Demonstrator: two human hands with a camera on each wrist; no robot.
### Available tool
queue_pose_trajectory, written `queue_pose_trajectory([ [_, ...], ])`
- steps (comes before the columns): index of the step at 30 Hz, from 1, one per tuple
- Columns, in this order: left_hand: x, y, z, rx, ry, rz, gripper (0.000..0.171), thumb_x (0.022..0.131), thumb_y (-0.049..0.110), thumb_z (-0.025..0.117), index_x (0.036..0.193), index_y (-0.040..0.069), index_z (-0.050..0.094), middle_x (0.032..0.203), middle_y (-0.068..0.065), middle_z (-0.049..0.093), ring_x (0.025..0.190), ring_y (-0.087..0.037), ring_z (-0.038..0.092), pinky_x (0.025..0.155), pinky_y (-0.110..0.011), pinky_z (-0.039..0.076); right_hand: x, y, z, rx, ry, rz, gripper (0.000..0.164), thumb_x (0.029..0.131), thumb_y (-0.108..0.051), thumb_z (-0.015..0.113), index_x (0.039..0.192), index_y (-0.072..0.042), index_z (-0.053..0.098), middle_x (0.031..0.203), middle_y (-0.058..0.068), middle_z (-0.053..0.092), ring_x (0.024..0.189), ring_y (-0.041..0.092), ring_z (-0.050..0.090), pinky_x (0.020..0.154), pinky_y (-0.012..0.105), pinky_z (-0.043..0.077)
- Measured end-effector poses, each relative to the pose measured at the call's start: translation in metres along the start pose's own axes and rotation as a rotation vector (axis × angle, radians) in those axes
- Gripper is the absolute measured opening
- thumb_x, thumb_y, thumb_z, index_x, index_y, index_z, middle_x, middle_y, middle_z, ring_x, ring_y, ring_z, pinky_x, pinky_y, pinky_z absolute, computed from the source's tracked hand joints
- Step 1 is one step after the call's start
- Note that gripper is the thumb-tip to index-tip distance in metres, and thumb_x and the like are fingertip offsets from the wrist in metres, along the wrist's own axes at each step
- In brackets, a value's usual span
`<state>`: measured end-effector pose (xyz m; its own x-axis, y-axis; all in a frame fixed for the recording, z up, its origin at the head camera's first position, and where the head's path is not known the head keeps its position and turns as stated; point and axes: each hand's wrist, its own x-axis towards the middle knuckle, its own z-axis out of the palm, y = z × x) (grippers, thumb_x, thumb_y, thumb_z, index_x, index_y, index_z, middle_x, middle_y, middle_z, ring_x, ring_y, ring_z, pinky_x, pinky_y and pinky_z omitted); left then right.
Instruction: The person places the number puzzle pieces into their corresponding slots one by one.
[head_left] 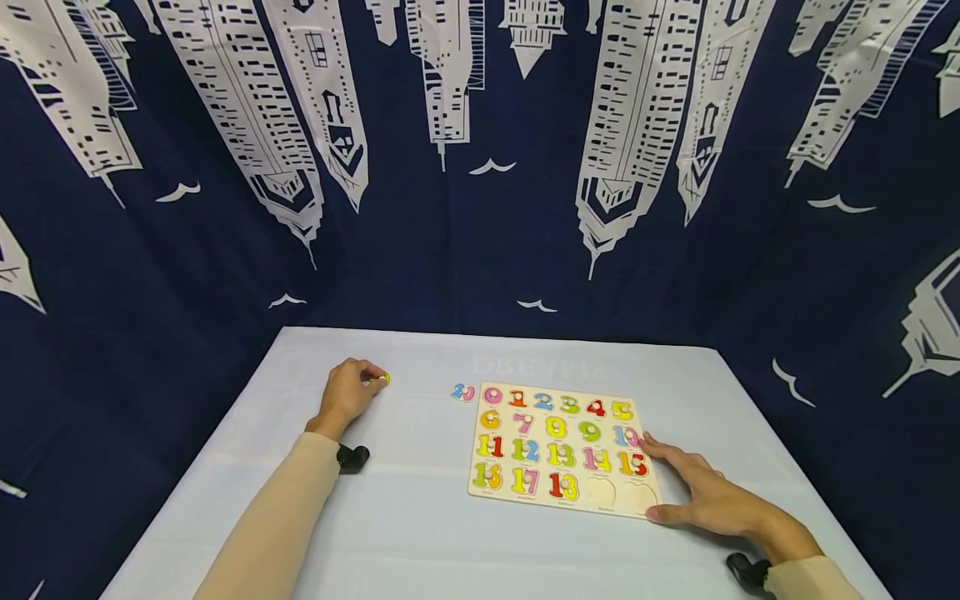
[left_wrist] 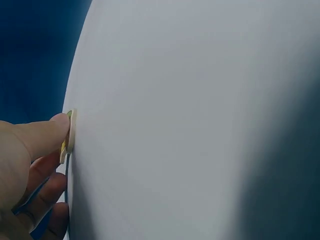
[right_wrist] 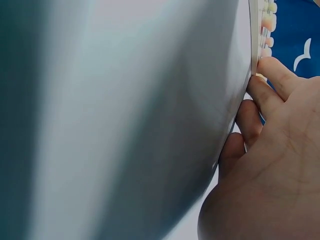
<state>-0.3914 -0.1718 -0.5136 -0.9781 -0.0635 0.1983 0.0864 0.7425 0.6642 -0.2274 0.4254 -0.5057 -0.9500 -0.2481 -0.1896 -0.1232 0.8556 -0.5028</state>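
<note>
Between thumb and fingers, my left hand (head_left: 351,393) pinches a small wooden puzzle piece (head_left: 387,379) over the left part of the table. In the left wrist view the piece (left_wrist: 72,131) is seen edge-on, with yellow and green on its face; its number is hidden. My right hand (head_left: 712,493) rests at the right side of a wooden number puzzle board (head_left: 543,502), fingers extended, index fingertip at the edge and thumb by the lower right corner. Colourful numbers fill most of the board; two bare recesses (head_left: 621,495) show at its lower right.
A blue and pink 20 piece (head_left: 462,392) lies just left of the board's upper left corner. The white table (head_left: 405,533) ends at the back against a dark blue cloth (head_left: 450,250) printed with white buildings.
</note>
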Motion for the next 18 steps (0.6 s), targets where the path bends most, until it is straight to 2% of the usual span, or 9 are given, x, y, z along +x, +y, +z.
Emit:
queue_pose_trajectory([
  [8,-0.009,0.004,0.001,-0.032,0.009,0.052,0.009,0.105,0.012,0.087,0.112,0.005,0.088,0.126,-0.023,0.075,0.119,-0.041,0.077,0.108,-0.058,0.062,-0.001,0.002,0.0,-0.008,0.011,-0.015,0.108,0.091,-0.049,0.097,0.18,-0.023,0.041,0.192,0.02,0.03,0.16,0.054,0.044,0.117,0.089,0.043],
  [14,-0.021,0.02,0.002,-0.053,0.003,0.117,0.011,0.104,0.013,0.089,0.114,0.008,0.088,0.125,-0.019,0.078,0.113,-0.036,0.078,0.103,-0.054,0.064,-0.003,0.001,0.001,-0.008,0.018,-0.023,0.108,0.09,-0.049,0.098,0.179,-0.023,0.042,0.191,0.021,0.031,0.159,0.054,0.044,0.117,0.089,0.043],
  [18,-0.029,0.032,0.006,-0.08,0.012,0.186,0.012,0.102,0.013,0.091,0.113,0.009,0.088,0.122,-0.016,0.079,0.109,-0.033,0.077,0.099,-0.051,0.065,-0.002,0.001,0.002,-0.005,0.021,-0.027,0.11,0.09,-0.05,0.099,0.179,-0.023,0.042,0.192,0.021,0.031,0.16,0.054,0.043,0.118,0.089,0.042],
])
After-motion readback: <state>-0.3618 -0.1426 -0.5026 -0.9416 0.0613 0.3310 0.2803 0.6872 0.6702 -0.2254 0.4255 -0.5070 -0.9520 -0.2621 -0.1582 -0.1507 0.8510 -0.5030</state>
